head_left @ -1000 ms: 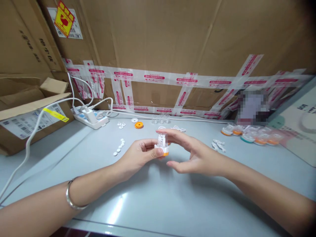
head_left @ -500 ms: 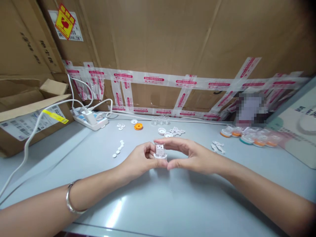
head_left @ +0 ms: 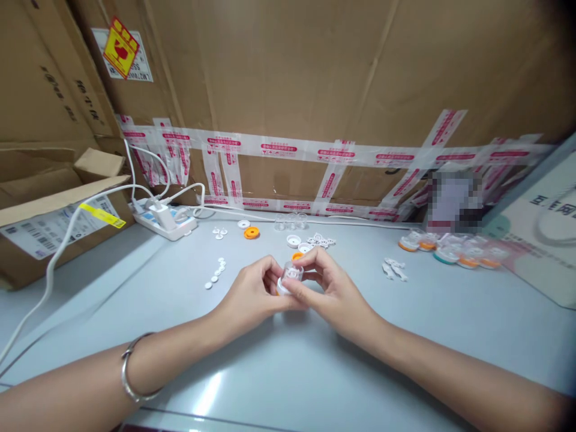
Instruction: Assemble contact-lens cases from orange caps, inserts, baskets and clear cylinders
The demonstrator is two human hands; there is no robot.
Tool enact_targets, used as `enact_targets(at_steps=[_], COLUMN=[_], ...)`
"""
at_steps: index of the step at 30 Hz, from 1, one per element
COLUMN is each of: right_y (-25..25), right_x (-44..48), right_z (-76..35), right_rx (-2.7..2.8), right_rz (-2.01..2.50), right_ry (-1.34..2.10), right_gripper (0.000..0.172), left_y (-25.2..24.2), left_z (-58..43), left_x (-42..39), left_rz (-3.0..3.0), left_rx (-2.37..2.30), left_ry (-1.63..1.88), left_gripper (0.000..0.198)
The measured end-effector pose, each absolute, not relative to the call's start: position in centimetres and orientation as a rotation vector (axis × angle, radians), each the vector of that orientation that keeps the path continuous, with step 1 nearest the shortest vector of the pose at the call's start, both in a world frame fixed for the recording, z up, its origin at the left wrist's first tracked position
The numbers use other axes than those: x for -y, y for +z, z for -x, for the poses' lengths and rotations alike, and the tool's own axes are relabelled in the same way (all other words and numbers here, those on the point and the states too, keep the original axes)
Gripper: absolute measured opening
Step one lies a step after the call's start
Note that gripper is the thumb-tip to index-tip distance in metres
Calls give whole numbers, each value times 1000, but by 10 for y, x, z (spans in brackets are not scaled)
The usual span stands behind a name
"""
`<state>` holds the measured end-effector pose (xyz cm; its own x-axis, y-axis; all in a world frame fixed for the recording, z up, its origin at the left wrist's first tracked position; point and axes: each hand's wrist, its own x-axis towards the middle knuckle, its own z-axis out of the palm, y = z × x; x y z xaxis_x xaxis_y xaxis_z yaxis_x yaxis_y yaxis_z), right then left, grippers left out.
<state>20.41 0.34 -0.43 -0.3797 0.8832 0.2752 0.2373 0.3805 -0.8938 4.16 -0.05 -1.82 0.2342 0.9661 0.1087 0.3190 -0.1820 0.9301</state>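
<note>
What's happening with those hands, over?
Left hand gripping clear-topped plastic container. Right hand pinching its transparent top. Round orange plastic part just behind.

Grey table (head_left: 270, 384) (small white parts (head_left: 388, 270) atop)

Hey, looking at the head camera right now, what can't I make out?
All in the head view:
- Underside of the clear-topped container: hidden by the left hand and right hand.
- Bottom of the open carton: hidden by its front wall.
- Item at the back right: masked by pixelation.
- Wording on the yellow tag: too small and blurred.
- Left elbow: cut off by the picture's edge.
</note>
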Motion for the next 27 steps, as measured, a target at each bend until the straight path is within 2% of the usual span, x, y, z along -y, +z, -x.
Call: enact_targets(at_steps=[2, 4, 8, 10, 16, 19, 23, 25, 27], right_y=[-7, -7, 3, 12, 26, 15, -8, -15, -18], right_x=[-1, 0, -15, -30, -64, -66, -65, -66, -66], right_z=[-202, -200, -206, -222, -333, -394, -446, -455, -455], right_rx=[1848, 1819, 1779, 1824, 1708, 1698, 1754, 1781, 1788], right_rz=[955, 982, 1074, 1108, 1696, 1936, 2058, 2052, 2044], right_ry=[1088, 1138, 1089, 1010, 430, 154, -113, -191, -197], right_gripper=[31, 32, 32, 35, 37, 33, 41, 44, 43], left_y=[-18, -17, -15, -13, -7, 2, 26, 37, 42], left_z=[-40, -38, -38, -37, -29, -21, 10, 37, 68], left_x=[0, 0, 1, 1, -6, -17, -40, -53, -65], left_rz=[-1749, -1789, -1769, -1793, -1926, -2006, -2123, -2256, -2357], left_rx=[-1223, -1231, -1183, -1183, -1253, -1294, -1524, -1699, -1871], left_ry=[1001, 1014, 1050, 1076, 1151, 1276, 1356, 1188, 800], left_gripper=[29, 32, 61, 66, 43, 34, 27, 24, 21])
